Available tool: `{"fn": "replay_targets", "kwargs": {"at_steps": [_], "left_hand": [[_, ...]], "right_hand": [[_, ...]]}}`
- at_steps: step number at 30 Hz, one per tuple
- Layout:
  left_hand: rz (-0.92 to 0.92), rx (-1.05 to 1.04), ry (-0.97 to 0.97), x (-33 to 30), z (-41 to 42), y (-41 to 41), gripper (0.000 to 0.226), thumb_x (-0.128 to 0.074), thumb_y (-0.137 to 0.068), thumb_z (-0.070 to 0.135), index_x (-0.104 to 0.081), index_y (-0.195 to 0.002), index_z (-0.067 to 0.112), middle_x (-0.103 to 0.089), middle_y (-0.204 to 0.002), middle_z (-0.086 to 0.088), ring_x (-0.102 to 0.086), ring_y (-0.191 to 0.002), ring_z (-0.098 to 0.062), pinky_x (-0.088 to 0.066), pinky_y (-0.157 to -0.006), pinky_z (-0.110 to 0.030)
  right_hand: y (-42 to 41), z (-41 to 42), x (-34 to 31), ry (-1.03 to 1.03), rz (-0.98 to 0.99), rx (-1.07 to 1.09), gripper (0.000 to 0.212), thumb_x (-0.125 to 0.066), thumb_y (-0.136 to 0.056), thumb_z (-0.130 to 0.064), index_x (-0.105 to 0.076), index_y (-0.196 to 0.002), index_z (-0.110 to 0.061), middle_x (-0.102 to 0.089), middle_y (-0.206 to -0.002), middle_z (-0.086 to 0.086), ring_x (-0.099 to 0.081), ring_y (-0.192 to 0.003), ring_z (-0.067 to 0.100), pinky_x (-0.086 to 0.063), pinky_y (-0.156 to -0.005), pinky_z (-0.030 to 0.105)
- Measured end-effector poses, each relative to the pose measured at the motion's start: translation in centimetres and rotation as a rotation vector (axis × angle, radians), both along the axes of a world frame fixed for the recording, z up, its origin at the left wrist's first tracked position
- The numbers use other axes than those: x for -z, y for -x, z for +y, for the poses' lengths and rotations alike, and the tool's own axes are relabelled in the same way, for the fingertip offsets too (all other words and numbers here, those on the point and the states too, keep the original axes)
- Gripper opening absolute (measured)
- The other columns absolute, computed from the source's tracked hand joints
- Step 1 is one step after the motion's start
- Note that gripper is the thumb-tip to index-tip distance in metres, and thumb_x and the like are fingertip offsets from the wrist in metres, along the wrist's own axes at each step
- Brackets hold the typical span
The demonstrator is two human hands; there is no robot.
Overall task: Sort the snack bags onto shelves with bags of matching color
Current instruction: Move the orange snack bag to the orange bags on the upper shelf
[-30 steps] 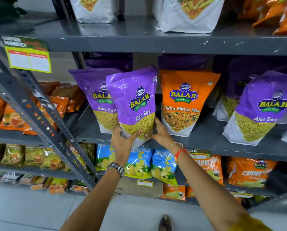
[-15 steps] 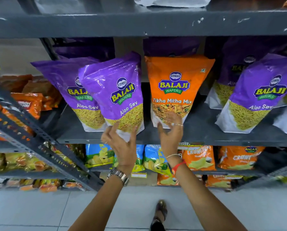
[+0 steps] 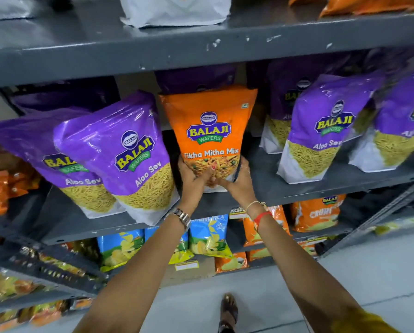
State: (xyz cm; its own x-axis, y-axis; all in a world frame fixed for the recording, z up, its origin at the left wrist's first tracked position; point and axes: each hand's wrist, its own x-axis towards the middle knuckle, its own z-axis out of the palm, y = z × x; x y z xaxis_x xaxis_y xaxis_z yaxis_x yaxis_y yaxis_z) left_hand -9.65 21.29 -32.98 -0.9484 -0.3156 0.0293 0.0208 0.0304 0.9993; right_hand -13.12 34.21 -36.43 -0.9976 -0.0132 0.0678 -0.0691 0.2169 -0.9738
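An orange Tikha Mitha Mix bag (image 3: 209,121) stands upright on the middle grey shelf (image 3: 297,191), between purple Aloo Sev bags. My left hand (image 3: 191,179) grips its lower left corner and my right hand (image 3: 239,181) grips its lower right corner. Just left of it leans a purple Aloo Sev bag (image 3: 126,152), free of both hands, with another purple bag (image 3: 40,150) behind it. More purple bags (image 3: 321,131) stand to the right.
The upper shelf (image 3: 153,51) holds white bags (image 3: 177,8) and orange bags (image 3: 369,6) at the right. Below are blue chip bags (image 3: 208,236) and orange bags (image 3: 316,212). A slanted metal rack (image 3: 33,255) with small packets stands at left. My foot (image 3: 228,311) is on the grey floor.
Both hands let go of the purple Aloo Sev bag, left leaning on the shelf, and moved right to grip the bottom of the orange bag.
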Motion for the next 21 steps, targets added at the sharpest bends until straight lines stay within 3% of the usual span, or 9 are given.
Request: {"fn": "replay_targets", "kwargs": {"at_steps": [2, 5, 10, 13, 15, 17, 18, 21], "left_hand": [[-0.045, 0.000, 0.044, 0.3, -0.3, 0.3, 0.080, -0.074, -0.069, 0.016, -0.023, -0.131, 0.020, -0.046, -0.136, -0.016, -0.048, -0.125, -0.026, -0.039, -0.108, -0.048], [-0.080, 0.010, 0.040, 0.1, -0.6, -0.1, 0.077, -0.068, -0.075, -0.001, -0.023, -0.137, 0.007, -0.049, -0.132, -0.014, -0.049, -0.119, -0.022, -0.041, -0.100, -0.036], [-0.102, 0.000, 0.116, -0.4, -0.3, -2.3, 0.067, -0.070, -0.075, 0.002, -0.036, -0.132, 0.005, -0.054, -0.132, -0.015, -0.051, -0.118, -0.023, -0.041, -0.094, -0.031], [-0.087, -0.023, 0.114, -1.1, 0.3, -4.8, 0.062, -0.069, -0.075, -0.001, -0.039, -0.129, 0.003, -0.055, -0.122, -0.010, -0.051, -0.107, -0.016, -0.045, -0.077, -0.013], [-0.046, -0.041, 0.126, -1.8, 0.4, -6.6, 0.061, -0.068, -0.076, -0.001, -0.040, -0.129, 0.003, -0.055, -0.118, -0.010, -0.051, -0.106, -0.019, -0.044, -0.077, -0.017], [-0.001, -0.067, 0.142, -2.9, 0.2, -8.3, 0.061, -0.069, -0.076, 0.000, -0.040, -0.130, 0.003, -0.057, -0.121, -0.013, -0.054, -0.110, -0.025, -0.044, -0.081, -0.025], [0.028, -0.080, 0.138, -3.6, 0.1, -9.3, 0.061, -0.069, -0.075, 0.000, -0.041, -0.129, 0.002, -0.058, -0.121, -0.015, -0.055, -0.108, -0.025, -0.046, -0.079, -0.022], [0.124, -0.100, 0.104, -6.6, -0.3, -12.0, 0.055, -0.070, -0.073, -0.003, -0.046, -0.121, 0.000, -0.061, -0.108, -0.006, -0.060, -0.088, -0.001, -0.048, -0.069, -0.005]], "right_hand": [[0.0, 0.1, 0.1, 0.005, -0.023, -0.053, 0.089, -0.087, -0.059, -0.029, -0.037, -0.132, -0.015, -0.052, -0.132, 0.009, -0.049, -0.124, 0.020, -0.043, -0.102, 0.036], [-0.3, 0.4, 0.0, 0.016, -0.024, -0.060, 0.078, -0.085, -0.063, -0.021, -0.041, -0.127, -0.014, -0.056, -0.127, 0.010, -0.052, -0.119, 0.019, -0.044, -0.091, 0.024], [-2.6, 1.5, -0.6, 0.018, -0.014, -0.071, 0.072, -0.084, -0.065, -0.018, -0.043, -0.125, -0.013, -0.057, -0.117, 0.002, -0.053, -0.115, 0.017, -0.042, -0.083, 0.014], [-5.2, 2.1, -1.2, 0.006, 0.012, -0.064, 0.076, -0.084, -0.060, -0.030, -0.046, -0.124, -0.019, -0.060, -0.116, -0.001, -0.055, -0.114, 0.016, -0.046, -0.093, 0.029], [-6.9, 2.3, -2.1, -0.014, 0.045, -0.047, 0.077, -0.082, -0.055, -0.039, -0.047, -0.121, -0.022, -0.063, -0.118, 0.002, -0.057, -0.114, 0.018, -0.048, -0.096, 0.039], [-8.7, 2.2, -3.5, -0.027, 0.088, -0.036, 0.076, -0.081, -0.052, -0.049, -0.048, -0.117, -0.027, -0.065, -0.117, 0.004, -0.059, -0.112, 0.019, -0.050, -0.094, 0.042], [-9.5, 2.1, -4.3, -0.031, 0.116, -0.030, 0.078, -0.080, -0.050, -0.055, -0.049, -0.116, -0.028, -0.065, -0.116, 0.004, -0.060, -0.111, 0.019, -0.051, -0.093, 0.042], [-11.8, 1.7, -6.7, -0.019, 0.190, -0.012, 0.083, -0.078, -0.048, -0.063, -0.051, -0.119, -0.030, -0.066, -0.116, 0.001, -0.062, -0.110, 0.016, -0.054, -0.089, 0.044]]}}
